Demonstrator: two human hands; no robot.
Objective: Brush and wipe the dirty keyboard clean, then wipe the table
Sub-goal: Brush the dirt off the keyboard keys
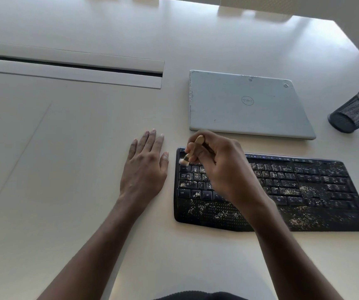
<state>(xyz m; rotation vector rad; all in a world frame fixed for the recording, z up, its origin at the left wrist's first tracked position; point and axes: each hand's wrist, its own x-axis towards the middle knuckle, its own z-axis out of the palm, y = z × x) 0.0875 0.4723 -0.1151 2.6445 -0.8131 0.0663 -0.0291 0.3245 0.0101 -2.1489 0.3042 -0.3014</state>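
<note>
A black keyboard [304, 191] lies on the white table [77, 169] at the right, speckled with pale crumbs over its keys and palm rest. My right hand [219, 167] grips a small wooden-handled brush [192, 149]. The brush's pale bristles touch the keyboard's top left corner. My left hand [146, 167] rests flat on the table just left of the keyboard, fingers straight, thumb close to the keyboard's edge.
A closed silver laptop [245, 105] lies just behind the keyboard. A black mesh pen cup [356, 111] lies tipped on its side at the far right. A cable slot [72, 66] with a lid runs across the table at the back left.
</note>
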